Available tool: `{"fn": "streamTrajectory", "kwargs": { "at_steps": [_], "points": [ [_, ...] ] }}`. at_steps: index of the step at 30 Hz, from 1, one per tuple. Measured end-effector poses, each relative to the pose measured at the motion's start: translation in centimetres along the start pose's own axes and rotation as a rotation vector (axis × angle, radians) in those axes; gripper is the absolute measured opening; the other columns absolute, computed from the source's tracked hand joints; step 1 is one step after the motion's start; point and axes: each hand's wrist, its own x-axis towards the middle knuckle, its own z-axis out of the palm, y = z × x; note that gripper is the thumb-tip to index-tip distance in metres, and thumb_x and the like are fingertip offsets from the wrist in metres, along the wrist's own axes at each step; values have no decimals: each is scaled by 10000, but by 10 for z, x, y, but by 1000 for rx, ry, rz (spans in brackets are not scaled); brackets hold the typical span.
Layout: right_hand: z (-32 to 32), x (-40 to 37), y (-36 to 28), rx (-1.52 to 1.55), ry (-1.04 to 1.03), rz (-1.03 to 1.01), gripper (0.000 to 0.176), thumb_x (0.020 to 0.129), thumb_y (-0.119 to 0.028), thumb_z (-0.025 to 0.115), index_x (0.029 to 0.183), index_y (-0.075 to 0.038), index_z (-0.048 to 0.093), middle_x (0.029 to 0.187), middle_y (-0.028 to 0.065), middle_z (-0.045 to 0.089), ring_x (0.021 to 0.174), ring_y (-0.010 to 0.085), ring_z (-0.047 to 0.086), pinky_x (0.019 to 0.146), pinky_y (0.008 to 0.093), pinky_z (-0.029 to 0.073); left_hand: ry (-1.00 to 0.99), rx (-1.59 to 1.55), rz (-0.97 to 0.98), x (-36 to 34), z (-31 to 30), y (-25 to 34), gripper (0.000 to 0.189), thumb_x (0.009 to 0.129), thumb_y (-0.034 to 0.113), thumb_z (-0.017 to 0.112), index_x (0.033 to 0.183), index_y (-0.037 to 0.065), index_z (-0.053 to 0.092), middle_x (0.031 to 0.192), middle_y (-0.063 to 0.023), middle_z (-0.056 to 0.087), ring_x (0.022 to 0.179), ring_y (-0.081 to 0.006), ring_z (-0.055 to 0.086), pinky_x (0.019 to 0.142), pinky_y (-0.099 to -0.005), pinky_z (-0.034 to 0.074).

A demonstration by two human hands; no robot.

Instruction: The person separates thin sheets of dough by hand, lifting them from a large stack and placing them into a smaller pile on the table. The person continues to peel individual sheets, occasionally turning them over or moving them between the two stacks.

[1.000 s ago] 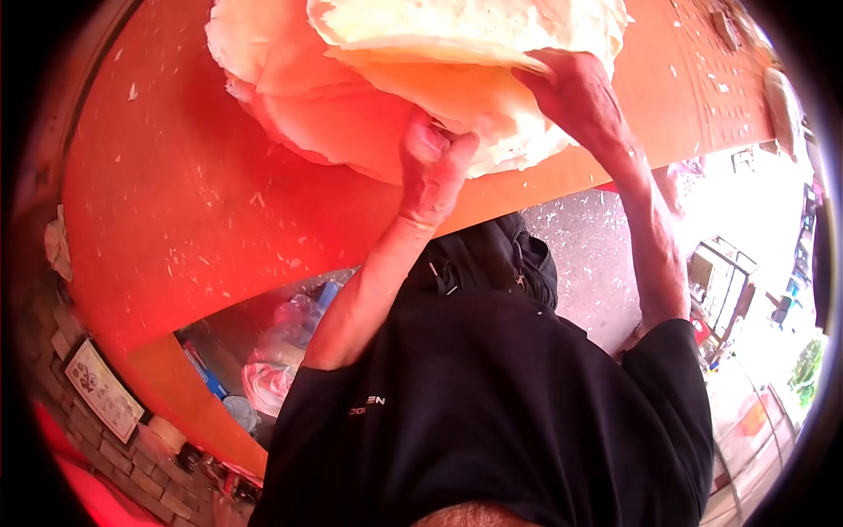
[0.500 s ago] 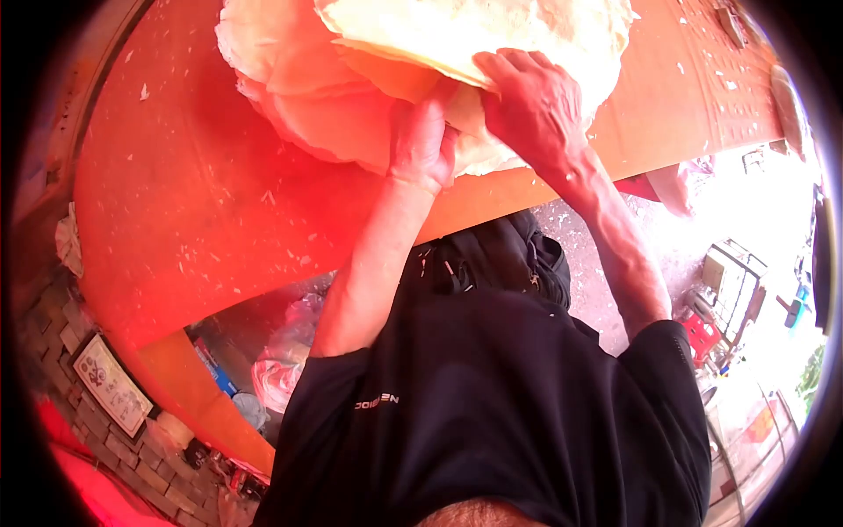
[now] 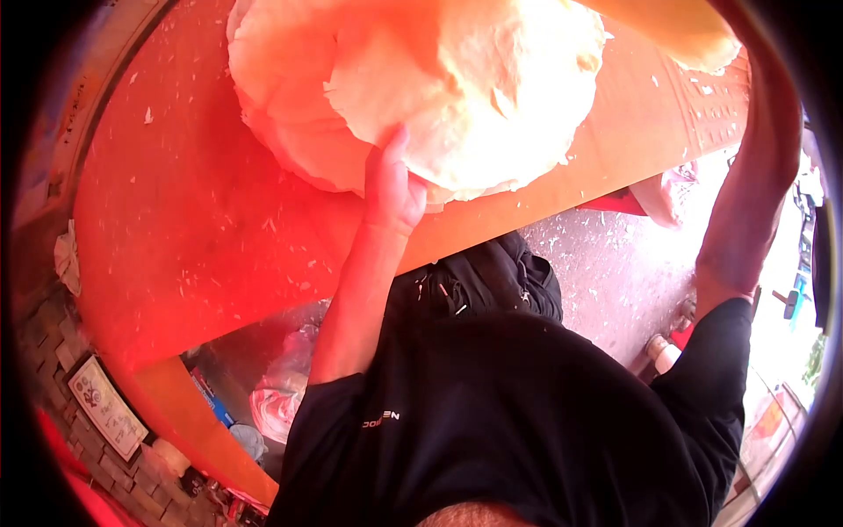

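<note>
A stack of thin, pale, round flatbread-like sheets (image 3: 474, 97) with ragged edges lies at the table's near edge; their exact kind is not clear. My left hand (image 3: 395, 189) grips the stack's near rim, thumb on top and fingers tucked under, partly hidden. Stretched far to the upper right, my right forearm (image 3: 764, 167) runs out past the top of the view, so its hand does not show. Beside that arm, another pale sheet (image 3: 676, 31) is partly in view, strongly lit; what holds it, if anything, is hidden.
White flakes dot the orange table (image 3: 202, 220). Below its edge are a black bag (image 3: 492, 277) and pink plastic bags (image 3: 277, 404). A framed picture (image 3: 107, 407) leans at the lower left. Bright clutter stands at the right.
My right hand has left the stack and gone up and right, out of view. A separate sheet now appears at the upper right. The lifted sheet edge lies flatter; my left hand shifted slightly down.
</note>
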Motion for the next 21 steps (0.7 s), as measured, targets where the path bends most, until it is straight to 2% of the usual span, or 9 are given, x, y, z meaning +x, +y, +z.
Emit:
{"fn": "streamTrajectory", "kwargs": {
  "at_steps": [6,8,12,14,15,16,18,19,21],
  "points": [
    [-18,8,-1,114,11,-23,319,767,-221,735,988,1,677,951,184,653,874,313,648,802,385,505,61,102,42,-12,-17,11,418,969,177,524,1343,10,439,1265,-91,562,1180,-248,538,981,-391,463],
    [-22,16,-1,183,17,-24,315,771,-221,734,989,-1,678,950,185,653,875,315,648,802,386,504,167,579,170,-26,-22,23,416,961,197,548,1315,0,453,1130,-91,600,1098,-229,574,905,-370,491],
    [-21,22,4,505,-26,0,307,779,-220,731,992,-5,679,948,186,655,876,319,647,802,388,504,326,829,452,-46,-26,43,453,964,298,556,1287,-8,473,1039,-99,608,952,-203,589,815,-332,493],
    [-1,19,13,782,-95,57,303,783,-219,729,994,-7,680,947,186,655,877,320,647,802,389,503,73,287,163,-40,-30,56,508,970,366,535,1275,-34,464,1124,-144,585,958,-242,601,847,-366,498],
    [13,17,25,932,-158,102,302,785,-219,729,995,-9,680,946,187,655,877,321,647,802,390,503,-45,97,25,-38,-26,63,530,973,457,489,1294,35,480,1171,-126,586,1027,-261,584,889,-398,482],
    [40,6,36,1098,-243,182,300,786,-219,728,996,-10,680,946,187,656,877,322,647,802,390,503,-39,87,41,-34,-30,67,530,973,457,489,1294,35,480,1171,-126,586,1027,-261,584,889,-398,482],
    [119,-37,61,1349,-489,412,231,807,-170,684,979,-17,682,950,153,659,878,285,652,791,374,516,-454,-462,38,-29,-40,70,566,962,552,416,1312,118,512,1330,-65,530,1250,-308,462,1017,-509,382],
    [167,-63,76,1428,-624,554,174,825,-122,641,962,-24,684,955,119,663,878,247,658,780,357,529,-158,-335,155,-35,-29,75,580,957,583,381,1388,204,459,1445,0,442,1380,-293,310,1094,-543,277],
    [224,-123,79,1349,-768,648,175,872,-92,598,1018,-24,666,996,100,664,918,211,660,813,341,542,-169,-361,145,-39,-34,77,616,956,583,382,1418,177,419,1463,-19,424,1393,-287,295,1107,-538,263]
  ]
}}
